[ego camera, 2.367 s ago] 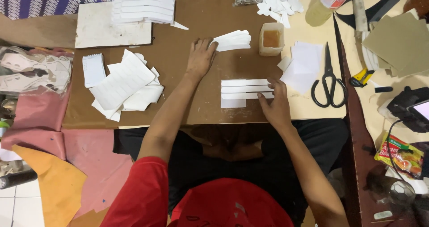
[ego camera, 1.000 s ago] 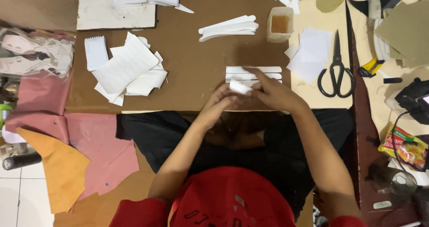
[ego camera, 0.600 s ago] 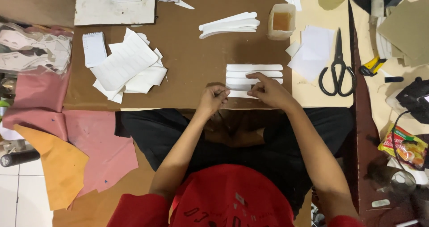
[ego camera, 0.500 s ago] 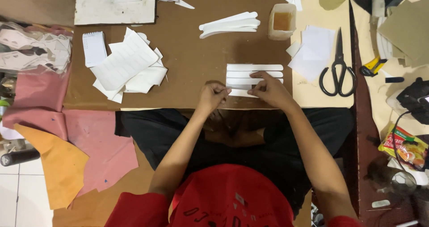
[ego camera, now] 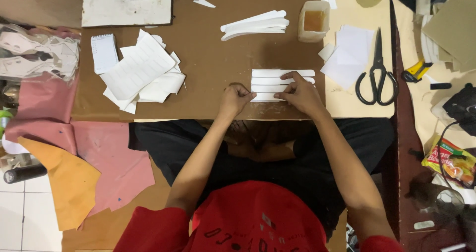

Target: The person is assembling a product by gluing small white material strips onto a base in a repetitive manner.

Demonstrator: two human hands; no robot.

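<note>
Several long white strips (ego camera: 282, 73) lie in a row on the brown board (ego camera: 213, 68) near its front edge. My left hand (ego camera: 234, 97) pinches the left end of the lowest white strip (ego camera: 263, 97). Fingers of my right hand (ego camera: 300, 93) press down on the same strip and on the ones above it. A loose stack of similar white strips (ego camera: 255, 25) rests farther back on the board, next to a small tub of amber glue (ego camera: 313, 21).
Black scissors (ego camera: 378, 78) and white paper squares (ego camera: 349, 54) lie to the right. A pile of white sheets (ego camera: 141, 76) and a small notepad (ego camera: 103, 53) sit to the left. Pink and orange sheets (ego camera: 74, 163) cover the floor at left.
My left hand left the far stack and came to the strip row. Both hands held a white piece just above the row, then set it down as the lowest strip and pressed it.
</note>
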